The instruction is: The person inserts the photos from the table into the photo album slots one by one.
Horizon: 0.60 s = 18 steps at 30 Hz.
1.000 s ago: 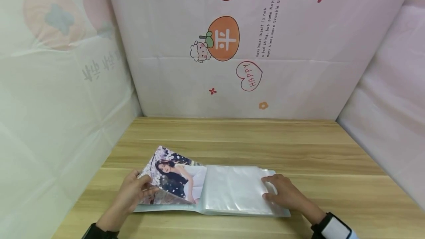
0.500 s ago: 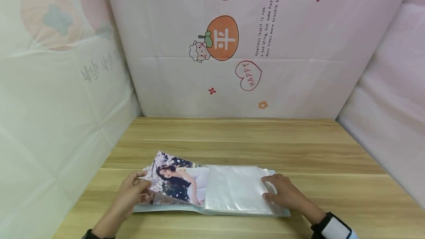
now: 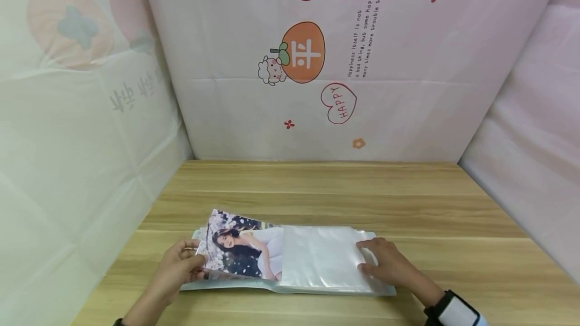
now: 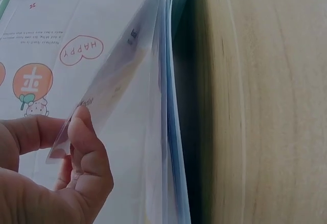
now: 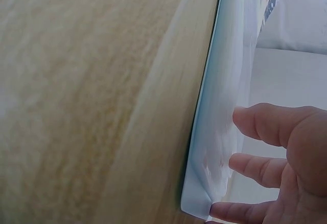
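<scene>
An opened photo album (image 3: 321,258) with clear pockets lies flat near the front of the table. Over its left page is a photo (image 3: 240,250) of a long-haired person in white among blossoms. My left hand (image 3: 178,268) pinches this photo by its left edge, thumb on one face and fingers on the other. In the left wrist view the photo (image 4: 120,71) slants up off the page, seen from its back. My right hand (image 3: 385,263) rests on the right page, fingers spread; its fingertips (image 5: 240,117) touch the plastic pocket near the outer edge.
The wooden table (image 3: 326,190) reaches back to a white printed cloth wall (image 3: 399,114). Similar cloth hangs on the left (image 3: 90,155) and on the right (image 3: 534,140). A watch-like device (image 3: 455,311) is strapped to the right wrist.
My left hand has lowered the photo closer to the left page, and its lower edge lies more level. The right hand stays where it was on the right page.
</scene>
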### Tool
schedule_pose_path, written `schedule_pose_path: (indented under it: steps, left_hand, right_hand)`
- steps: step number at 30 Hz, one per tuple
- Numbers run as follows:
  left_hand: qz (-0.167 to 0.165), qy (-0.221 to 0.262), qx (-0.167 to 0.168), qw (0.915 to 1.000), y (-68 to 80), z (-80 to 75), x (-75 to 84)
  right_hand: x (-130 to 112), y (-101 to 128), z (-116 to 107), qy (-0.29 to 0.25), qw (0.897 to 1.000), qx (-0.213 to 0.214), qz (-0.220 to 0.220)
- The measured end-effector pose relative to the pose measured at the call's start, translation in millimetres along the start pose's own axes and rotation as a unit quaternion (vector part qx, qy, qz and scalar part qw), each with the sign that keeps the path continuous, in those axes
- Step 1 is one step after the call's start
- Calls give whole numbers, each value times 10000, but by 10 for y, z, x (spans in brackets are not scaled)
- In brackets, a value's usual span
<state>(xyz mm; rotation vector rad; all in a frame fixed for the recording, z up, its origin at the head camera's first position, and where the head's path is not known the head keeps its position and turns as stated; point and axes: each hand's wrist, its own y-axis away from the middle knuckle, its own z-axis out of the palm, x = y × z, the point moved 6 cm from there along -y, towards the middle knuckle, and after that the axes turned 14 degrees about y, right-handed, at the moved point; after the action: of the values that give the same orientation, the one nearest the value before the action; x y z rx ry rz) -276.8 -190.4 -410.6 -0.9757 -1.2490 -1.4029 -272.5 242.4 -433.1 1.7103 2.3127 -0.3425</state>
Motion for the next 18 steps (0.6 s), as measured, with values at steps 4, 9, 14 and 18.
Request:
schedule_pose_path:
  steps: [4, 9, 14, 18]
  left_hand:
    - [-71, -133, 19, 9999, -1, -10, -30]
    - [-82, -163, 68, 9998, -9, -22, -44]
    - [-83, -167, 118, 9998, -9, -18, -39]
    - [-80, -270, 96, 9996, -1, 16, -43]
  right_hand:
    - [5, 6, 2, -12, 10000, -29, 6]
    - [7, 12, -3, -62, 10000, -7, -45]
    - [17, 5, 12, -47, 10000, -9, -67]
    - [18, 1, 21, -2, 10000, -20, -18]
